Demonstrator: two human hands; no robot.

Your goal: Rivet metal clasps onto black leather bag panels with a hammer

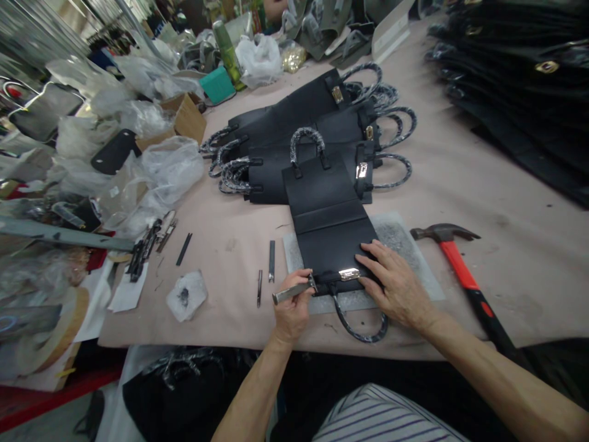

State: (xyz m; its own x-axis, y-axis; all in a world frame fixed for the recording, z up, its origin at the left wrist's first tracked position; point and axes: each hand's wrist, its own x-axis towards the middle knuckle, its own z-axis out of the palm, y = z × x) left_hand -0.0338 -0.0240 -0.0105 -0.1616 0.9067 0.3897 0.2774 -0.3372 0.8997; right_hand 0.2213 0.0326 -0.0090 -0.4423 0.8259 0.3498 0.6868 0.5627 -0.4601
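Observation:
A black handbag panel (329, 215) lies flat, its lower part on a pale speckled board (400, 236). Near its bottom edge sits a shiny metal clasp plate (348, 274). My left hand (293, 310) is closed round a metal punch (293, 292), whose forked end meets the panel edge left of the clasp. My right hand (396, 285) rests on the panel to the right of the clasp, fingers spread and holding nothing. Below, a plastic-wrapped handle (361, 334) loops toward the table's front edge.
A claw hammer (460, 264) lies to the right. Behind are stacked black bags (294, 120), with another dark pile (524, 86) at the right. Slim tools (271, 261) and a plastic-wrapped lump (186, 296) lie left, near a cardboard box (188, 120) and clear plastic.

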